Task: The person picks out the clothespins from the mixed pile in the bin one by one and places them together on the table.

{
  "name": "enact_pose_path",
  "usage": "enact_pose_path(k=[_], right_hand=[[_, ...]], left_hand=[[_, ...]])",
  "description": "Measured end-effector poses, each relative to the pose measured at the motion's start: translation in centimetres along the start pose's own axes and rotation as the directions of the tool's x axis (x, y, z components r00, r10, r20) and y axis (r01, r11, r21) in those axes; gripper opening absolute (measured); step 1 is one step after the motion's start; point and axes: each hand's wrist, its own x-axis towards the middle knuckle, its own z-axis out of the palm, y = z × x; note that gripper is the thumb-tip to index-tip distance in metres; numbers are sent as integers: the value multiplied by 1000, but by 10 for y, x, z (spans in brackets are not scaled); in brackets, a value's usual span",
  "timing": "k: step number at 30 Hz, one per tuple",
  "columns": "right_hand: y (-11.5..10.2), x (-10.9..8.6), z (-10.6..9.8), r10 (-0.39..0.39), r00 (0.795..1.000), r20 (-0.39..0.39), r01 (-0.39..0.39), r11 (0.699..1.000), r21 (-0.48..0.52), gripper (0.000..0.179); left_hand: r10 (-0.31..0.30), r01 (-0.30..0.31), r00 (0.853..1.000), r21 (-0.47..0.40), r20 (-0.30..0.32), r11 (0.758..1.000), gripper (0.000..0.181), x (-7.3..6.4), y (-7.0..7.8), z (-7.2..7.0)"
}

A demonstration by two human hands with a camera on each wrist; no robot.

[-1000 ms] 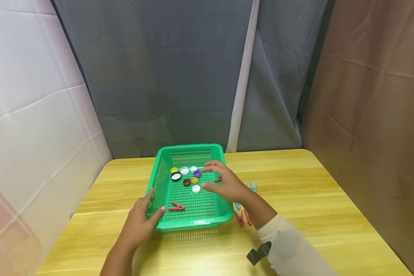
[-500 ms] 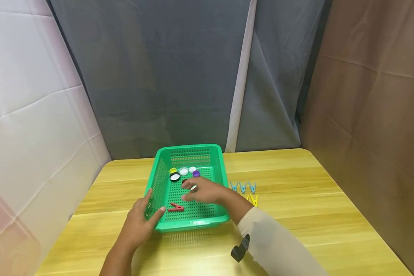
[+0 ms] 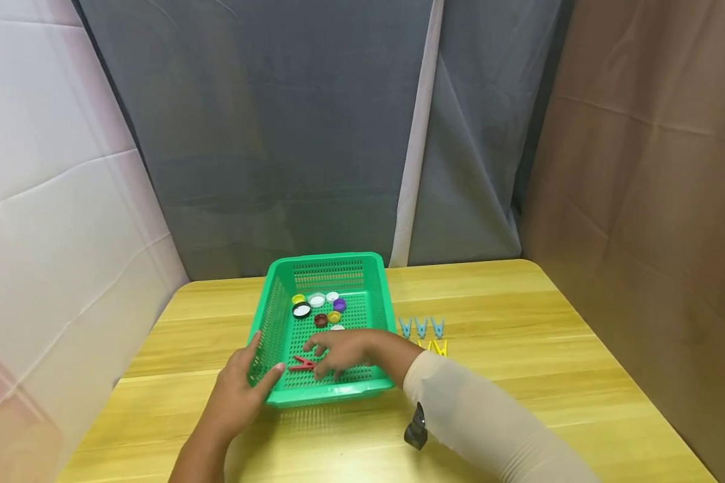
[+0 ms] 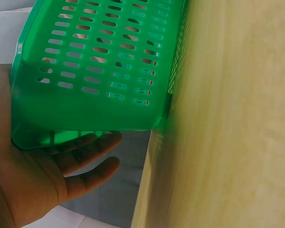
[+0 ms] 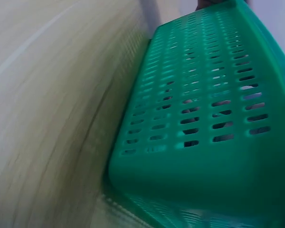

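A green perforated plastic basket (image 3: 377, 288) stands on the table. My left hand (image 3: 235, 389) rests at its near left corner, index finger along the left rim and thumb over the near rim. In the left wrist view its fingers (image 4: 97, 178) stretch past the corner. My right hand (image 3: 341, 349) reaches down inside the basket with fingers spread, thumb and fingertips right by a red clothespin (image 3: 302, 364) on the basket floor. The right wrist view shows only the basket's outer wall (image 5: 190, 166), which hides that hand.
Several bottle caps lie farther back in the basket, among them a purple cap (image 3: 339, 304), a brown cap (image 3: 321, 320) and a black-rimmed cap (image 3: 301, 310). Right of the basket are three blue clothespins (image 3: 421, 327) in a row, with yellow clothespins (image 3: 440, 347) partly behind the right arm.
My right hand has moved left and nearer, from beside the caps down to the red clothespin. My left hand stays at the basket corner. The whole view has shifted slightly.
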Motion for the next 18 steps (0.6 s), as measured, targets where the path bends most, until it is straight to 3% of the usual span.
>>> enact_pose_path(k=[4, 9, 18], right_hand=[[3, 3, 2, -5, 999, 34, 4, 999, 36, 68], [3, 4, 4, 11, 996, 83, -11, 1000, 1, 71], [2, 5, 6, 29, 996, 82, -27, 999, -29, 74]], left_hand=[[-2, 2, 1000, -1, 2, 1000, 86, -1, 0, -1], [4, -4, 1000, -8, -3, 1000, 86, -1, -1, 0], [-11, 11, 1000, -12, 17, 1000, 87, 0, -1, 0]])
